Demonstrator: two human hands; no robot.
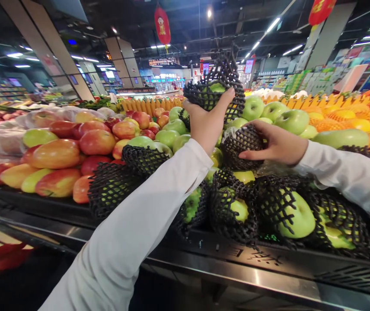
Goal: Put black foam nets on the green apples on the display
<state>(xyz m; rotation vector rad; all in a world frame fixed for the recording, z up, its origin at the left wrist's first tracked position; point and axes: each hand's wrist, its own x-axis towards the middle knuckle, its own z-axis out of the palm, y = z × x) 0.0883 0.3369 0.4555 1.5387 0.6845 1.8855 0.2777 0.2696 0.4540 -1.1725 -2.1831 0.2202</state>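
Note:
My left hand (206,123) is raised over the pile, its fingers closed around a green apple (216,88) in a black foam net. The loose end of that net stands up above the fruit. Lower and to the right, my right hand (277,142) grips a black foam net (241,144), thumb in front and fingers over the top. What this second net contains is mostly hidden by the mesh. Bare green apples (291,122) lie behind my hands, and several netted green apples (237,209) line the front below them.
Red and yellow apples (97,141) are heaped to the left. Orange fruit in foam nets (342,114) lies at the right, behind a low yellow picket divider (321,102). A metal-edged shelf front (237,268) runs along the near side.

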